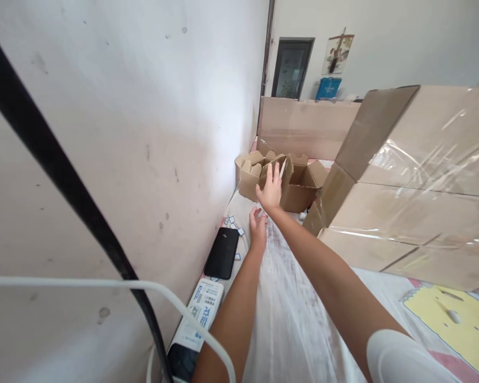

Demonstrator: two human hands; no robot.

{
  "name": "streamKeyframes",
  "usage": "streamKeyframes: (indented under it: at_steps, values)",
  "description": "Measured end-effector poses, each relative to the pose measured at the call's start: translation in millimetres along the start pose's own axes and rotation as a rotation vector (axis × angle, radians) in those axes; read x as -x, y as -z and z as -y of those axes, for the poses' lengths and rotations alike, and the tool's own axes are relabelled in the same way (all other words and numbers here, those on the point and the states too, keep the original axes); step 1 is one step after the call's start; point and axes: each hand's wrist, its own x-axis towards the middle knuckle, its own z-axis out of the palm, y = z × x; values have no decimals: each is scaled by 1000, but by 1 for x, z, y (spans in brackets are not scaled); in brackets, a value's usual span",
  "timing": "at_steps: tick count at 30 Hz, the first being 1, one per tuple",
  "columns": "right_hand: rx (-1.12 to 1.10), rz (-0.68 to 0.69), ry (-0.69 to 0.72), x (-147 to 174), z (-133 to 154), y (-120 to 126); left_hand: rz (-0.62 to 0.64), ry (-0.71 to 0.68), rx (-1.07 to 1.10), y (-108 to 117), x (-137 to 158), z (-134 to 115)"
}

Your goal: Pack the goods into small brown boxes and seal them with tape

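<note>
My right hand (pixel 270 190) reaches forward to the small open cardboard boxes, its fingers stretched and apart. It overlaps a raised cardboard flap (pixel 288 169); whether it touches the flap I cannot tell. Just below and nearer me is my left hand (pixel 258 227), fingers loosely bent and apart, with nothing visible in it. One open cardboard box (pixel 248 183) stands against the wall on the left. Beside it on the right sits another open box (pixel 301 197), dark inside with its flaps up.
Large tape-wrapped cartons (pixel 423 159) stand on the right; another long carton (pixel 303 122) is behind. Along the left wall lie a black phone-like slab (pixel 222 253) and a white printed package (pixel 205 303). A white cable (pixel 163 290) and black strip (pixel 64 154) cross the left foreground.
</note>
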Motion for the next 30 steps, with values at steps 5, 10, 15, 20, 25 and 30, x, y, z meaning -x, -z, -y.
streamKeyframes:
  at_steps: [5, 10, 15, 20, 25, 30]
  values:
    - [214, 209, -1, -43, 35, 14, -10, 16, 0, 0, 0, -2]
    - [115, -193, -22, -54, 26, 49, -15, 15, 2, 0, 2, -2]
    - [50, -515, -91, -55, 14, 98, -17, 17, 22, 1, 4, -2]
    - [63, -547, -37, -34, 17, 98, -49, 6, 43, -1, 5, -3]
    - [59, -151, 231, 6, 29, 61, -82, 1, 68, -3, 0, 2]
    - [159, 69, 276, 32, 44, 45, -132, 36, 120, 2, -6, 6]
